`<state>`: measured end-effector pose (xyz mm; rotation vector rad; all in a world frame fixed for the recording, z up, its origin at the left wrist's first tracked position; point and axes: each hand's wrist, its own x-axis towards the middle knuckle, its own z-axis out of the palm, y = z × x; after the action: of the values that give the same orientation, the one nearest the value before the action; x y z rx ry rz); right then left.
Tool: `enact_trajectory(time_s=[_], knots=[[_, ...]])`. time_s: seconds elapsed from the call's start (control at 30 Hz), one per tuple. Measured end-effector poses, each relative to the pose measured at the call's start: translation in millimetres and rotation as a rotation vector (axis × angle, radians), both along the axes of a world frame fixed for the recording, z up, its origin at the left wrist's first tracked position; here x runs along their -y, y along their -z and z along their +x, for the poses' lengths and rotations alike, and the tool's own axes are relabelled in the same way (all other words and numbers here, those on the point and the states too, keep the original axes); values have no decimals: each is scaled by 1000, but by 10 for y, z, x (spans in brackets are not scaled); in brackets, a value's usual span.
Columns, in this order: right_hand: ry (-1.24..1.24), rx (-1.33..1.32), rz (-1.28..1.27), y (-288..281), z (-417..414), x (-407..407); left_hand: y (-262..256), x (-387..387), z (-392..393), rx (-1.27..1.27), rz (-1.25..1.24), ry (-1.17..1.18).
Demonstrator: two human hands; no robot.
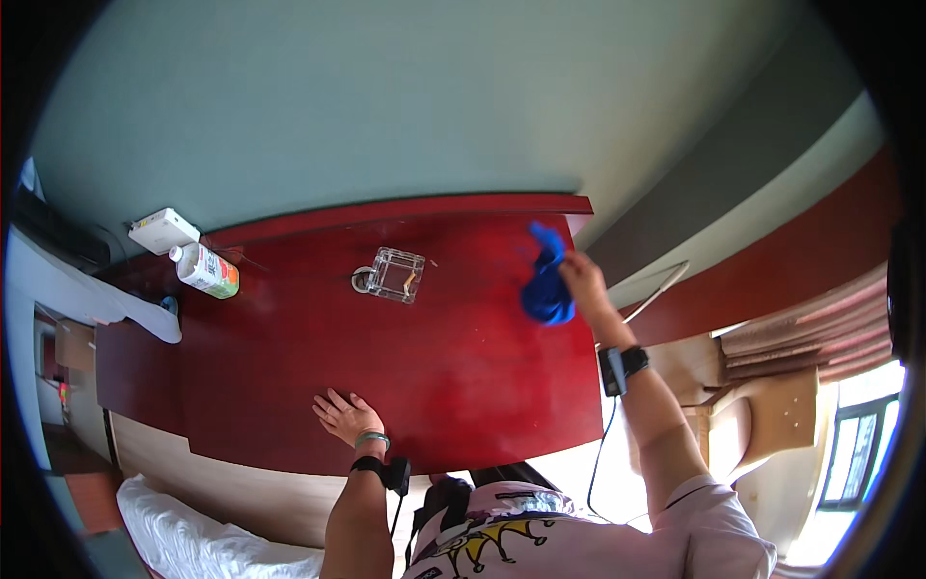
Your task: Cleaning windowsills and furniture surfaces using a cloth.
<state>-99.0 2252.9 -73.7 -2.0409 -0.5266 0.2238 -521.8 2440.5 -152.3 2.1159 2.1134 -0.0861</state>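
A blue cloth (pixel 548 289) hangs bunched from my right hand (pixel 584 281), over the right end of the red wooden desk (pixel 289 347); it is slightly blurred. My left hand (pixel 349 417) lies palm down near the desk's front edge, fingers spread, holding nothing. Between the hands and farther back, a clear glass ashtray (pixel 396 275) has a small yellowish piece inside it. Its left side meets or overlaps a round grommet (pixel 360 279) in the desktop. Whether the cloth touches the desk is hard to tell.
At the back left, a labelled plastic bottle (pixel 206 271) stands by a white box-shaped device (pixel 165 230) with cables. A raised ledge (pixel 405 210) runs along the wall. A chair (pixel 767 420) is beyond the desk on the right, and white bedding (pixel 195 532) at the lower left.
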Motion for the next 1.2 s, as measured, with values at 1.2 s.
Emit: enact_trajectory(time_s=[1.2], knots=[[-749,985,-674,-23,-1890,-4217,180,-121,-210,249,29,39]])
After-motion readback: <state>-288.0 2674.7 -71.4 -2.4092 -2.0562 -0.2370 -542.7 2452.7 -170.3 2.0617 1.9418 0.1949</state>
